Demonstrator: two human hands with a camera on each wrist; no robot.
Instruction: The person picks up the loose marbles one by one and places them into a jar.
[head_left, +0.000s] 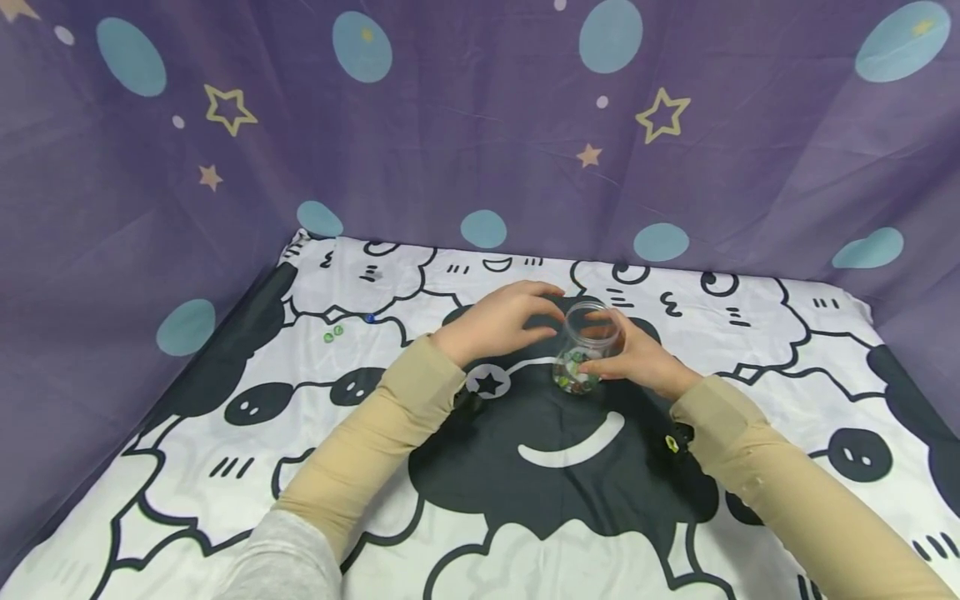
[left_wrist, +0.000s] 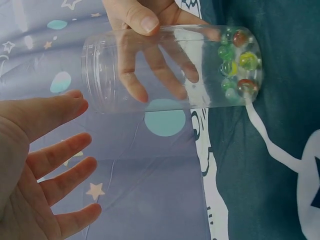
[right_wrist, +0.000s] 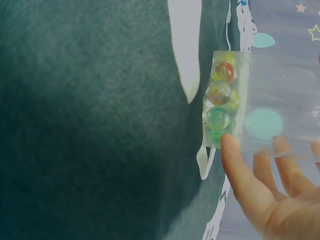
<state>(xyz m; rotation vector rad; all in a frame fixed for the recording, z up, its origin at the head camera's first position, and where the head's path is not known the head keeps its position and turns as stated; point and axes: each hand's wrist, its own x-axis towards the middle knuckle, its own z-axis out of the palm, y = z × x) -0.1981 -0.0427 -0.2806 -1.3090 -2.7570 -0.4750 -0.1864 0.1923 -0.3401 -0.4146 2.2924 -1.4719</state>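
Note:
A clear jar (head_left: 576,335) without a lid stands upright on the dark patch of the cloth. Several glass marbles (left_wrist: 247,61), green, yellow and reddish-brown, lie at its bottom. My right hand (head_left: 637,354) grips the jar from the right, thumb on the near side and fingers round the far side; the fingers show through the clear wall in the left wrist view. To the left of the rim is my left hand (head_left: 502,321), its fingers spread and holding nothing, apart from the jar.
Two green marbles (head_left: 333,334) and a blue marble (head_left: 370,317) lie loose on the cloth at the back left. Beside the right cuff is a small yellow-green thing (head_left: 671,443), its kind unclear. A purple curtain (head_left: 450,125) hangs behind the cloth-covered table (head_left: 570,500).

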